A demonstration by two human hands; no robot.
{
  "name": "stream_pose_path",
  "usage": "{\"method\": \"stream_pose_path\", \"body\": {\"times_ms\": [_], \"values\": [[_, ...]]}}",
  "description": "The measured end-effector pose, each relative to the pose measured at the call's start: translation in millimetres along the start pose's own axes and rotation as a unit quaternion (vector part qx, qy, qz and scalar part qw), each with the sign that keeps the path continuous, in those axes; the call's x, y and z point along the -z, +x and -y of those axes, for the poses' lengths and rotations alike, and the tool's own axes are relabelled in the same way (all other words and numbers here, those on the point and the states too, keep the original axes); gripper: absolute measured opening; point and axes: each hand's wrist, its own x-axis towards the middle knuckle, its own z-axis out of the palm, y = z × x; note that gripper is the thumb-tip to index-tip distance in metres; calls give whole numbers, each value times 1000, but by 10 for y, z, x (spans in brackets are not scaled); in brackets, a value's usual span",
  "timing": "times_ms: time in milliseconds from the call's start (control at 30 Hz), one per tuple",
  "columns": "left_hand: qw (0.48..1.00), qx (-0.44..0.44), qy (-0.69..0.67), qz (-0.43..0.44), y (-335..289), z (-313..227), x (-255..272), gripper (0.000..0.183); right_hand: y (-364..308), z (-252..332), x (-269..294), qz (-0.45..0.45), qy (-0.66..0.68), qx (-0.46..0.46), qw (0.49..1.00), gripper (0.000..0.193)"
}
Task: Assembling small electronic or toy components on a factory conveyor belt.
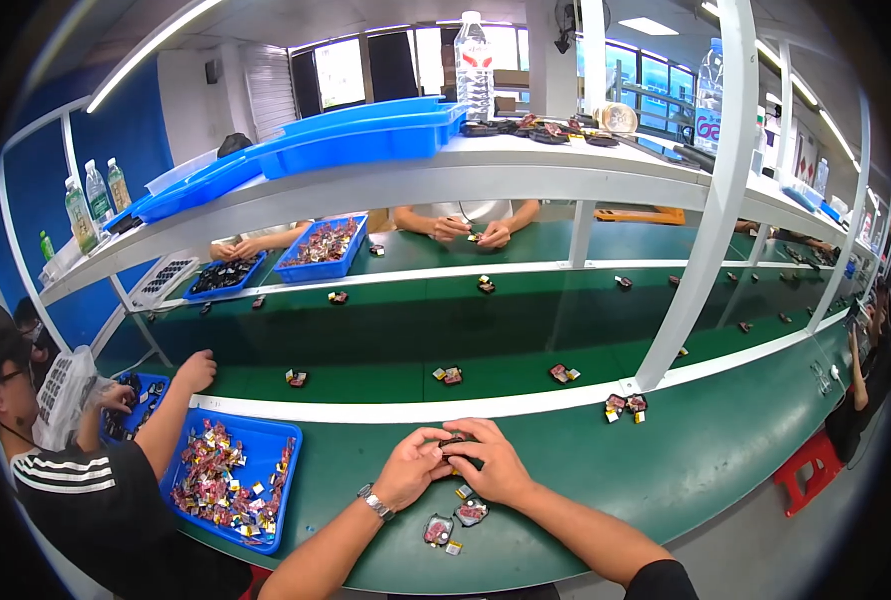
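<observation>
Over the green bench my left hand [411, 468], with a metal watch on its wrist, and my right hand [493, 465] come together. Both are closed around a small black casing [461, 459], mostly hidden by my fingers. Just below them on the bench lie two small open casings with reddish circuit boards: one left [438, 530], one right [473, 512]. Small yellow-and-white parts [454, 547] lie beside them. Left of my hands stands a blue tray [288, 480] heaped with reddish boards and wired parts.
Beyond a white rail, a dark green conveyor [396, 385] carries scattered small assemblies. A white post [701, 200] rises ahead right, with a cluster of casings [626, 407] at its foot. An overhead shelf [526, 165] holds blue trays and bottles. Co-workers sit left and opposite.
</observation>
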Motion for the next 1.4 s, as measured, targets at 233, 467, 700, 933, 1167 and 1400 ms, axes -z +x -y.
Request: {"method": "stream_pose_path", "body": {"times_ms": [233,467,700,933,1167,1400], "values": [[999,-17,-35,32,6,-1,89,24,29,98,38,-32,-18,38,999,23],[998,-13,-54,42,12,0,47,25,21,83,33,-29,6,24,999,23],[998,-39,-41,33,-12,17,10,23,59,125,56,-33,8,46,998,22],[998,-33,-48,8,12,30,20,27,60,89,22,-68,-50,30,996,21],[998,-12,-48,-30,15,11,-21,29,60,81,48,-73,-136,87,984,16],[998,2,-44,-37,18,36,26,29,64,108,-5,-46,-141,78,986,21]]}}
